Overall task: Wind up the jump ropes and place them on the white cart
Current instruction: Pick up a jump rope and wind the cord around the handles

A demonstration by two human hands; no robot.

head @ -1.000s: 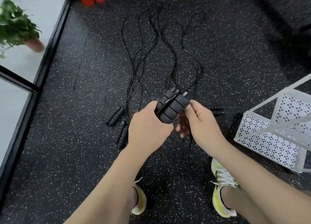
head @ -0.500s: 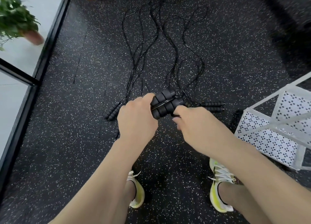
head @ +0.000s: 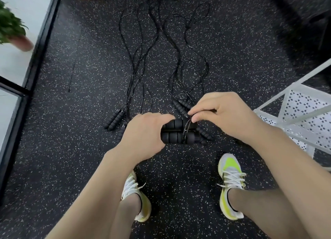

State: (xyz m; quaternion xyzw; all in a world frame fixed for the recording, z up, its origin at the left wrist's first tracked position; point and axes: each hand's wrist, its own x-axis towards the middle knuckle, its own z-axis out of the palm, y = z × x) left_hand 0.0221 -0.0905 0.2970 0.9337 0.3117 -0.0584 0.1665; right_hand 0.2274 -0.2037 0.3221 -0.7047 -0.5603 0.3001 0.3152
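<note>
In the head view, the left hand [head: 143,134] clenches one end of a pair of black foam handles [head: 176,133] held side by side at mid-frame, while the right hand [head: 222,113] pinches the thin black cord [head: 186,126] just above them, a few turns already lying across the handles. A second ago the handles stood tilted upward between the hands with no cord visibly laid over them; now they lie level and the right hand has come up over the top, so the winding of this rope is under way rather than just starting. Its loose cord [head: 200,72] trails off toward the top of the frame, so I judge many turns remain. Other jump ropes [head: 114,119] lie unwound on the speckled floor [head: 53,149], their handles left of centre and behind the hands. The white cart [head: 300,120] stands at the right edge; no rope is seen on it. A potted plant [head: 12,27] sits at upper left, and yellow-white shoes [head: 231,183] show below.
</note>
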